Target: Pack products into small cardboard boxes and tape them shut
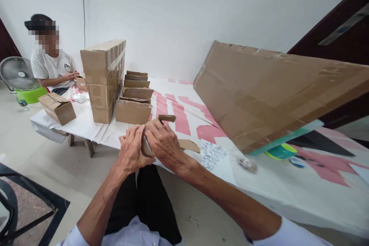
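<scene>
A small brown cardboard box [147, 147] is held between both hands at the table's front edge, with flaps standing out at its top and right. My left hand [132, 148] grips its left side, fingers bent around it. My right hand [163, 142] presses on its top and right side with curled fingers. Much of the box is hidden by the hands. Just beyond it stands a row of open cardboard boxes [133, 111], beside a tall stack of closed cartons [99, 65].
A large cardboard sheet [276, 96] leans over the right side of the covered table [184, 92]. Near it lie a green tape roll [281, 151], a clear bundle [247, 164] and marked paper [213, 155]. At left are a carton [57, 107], a seated person [54, 61] and a fan [20, 73].
</scene>
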Demonstrator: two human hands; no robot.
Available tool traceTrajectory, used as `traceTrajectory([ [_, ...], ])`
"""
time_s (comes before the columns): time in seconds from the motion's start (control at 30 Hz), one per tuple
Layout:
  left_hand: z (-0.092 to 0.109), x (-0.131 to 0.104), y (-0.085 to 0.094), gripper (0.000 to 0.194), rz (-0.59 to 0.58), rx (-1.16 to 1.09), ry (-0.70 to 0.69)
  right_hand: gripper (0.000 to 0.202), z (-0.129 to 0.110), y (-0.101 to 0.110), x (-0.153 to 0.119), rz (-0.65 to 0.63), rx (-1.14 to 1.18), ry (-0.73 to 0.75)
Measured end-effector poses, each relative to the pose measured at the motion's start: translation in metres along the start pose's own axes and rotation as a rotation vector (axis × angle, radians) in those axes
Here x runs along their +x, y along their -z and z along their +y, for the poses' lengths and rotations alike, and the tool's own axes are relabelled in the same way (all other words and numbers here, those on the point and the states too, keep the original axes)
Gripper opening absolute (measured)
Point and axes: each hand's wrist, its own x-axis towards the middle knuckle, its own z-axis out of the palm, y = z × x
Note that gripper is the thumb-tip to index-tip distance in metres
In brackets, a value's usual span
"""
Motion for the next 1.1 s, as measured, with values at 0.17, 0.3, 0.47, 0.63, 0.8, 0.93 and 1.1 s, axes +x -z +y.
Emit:
traceTrajectory([
  [0.17, 0.001, 0.0, -0.001, 0.112, 0.011, 0.018, 0.005, 0.025, 0.001, 0.002, 0.001, -0.03, 0.0, -0.001],
  [0.3, 0.001, 0.0, -0.001, 0.112, 0.011, 0.016, 0.002, 0.023, 0.002, 0.0, 0.002, -0.04, -0.001, -0.003],
  [0.47, 0.001, 0.001, -0.001, 0.112, 0.012, 0.027, 0.002, 0.022, 0.002, -0.003, -0.002, 0.005, 0.047, 0.013],
  [0.63, -0.001, 0.0, -0.004, 0.109, 0.039, 0.049, -0.018, 0.025, 0.005, -0.002, -0.008, 0.02, 0.12, -0.001],
  [0.8, 0.0, 0.0, -0.003, 0.107, 0.029, 0.042, -0.027, 0.025, 0.006, 0.0, -0.014, 0.098, 0.207, -0.025],
  [0.93, 0.002, 0.001, 0.004, 0.11, -0.011, 0.03, -0.001, 0.025, 0.008, 0.011, -0.014, 0.147, 0.476, -0.094],
  [1.1, 0.0, 0.002, 0.009, 0.112, -0.027, -0.003, -0.002, 0.016, 0.018, 0.034, -0.016, 0.239, 0.878, -0.3],
])
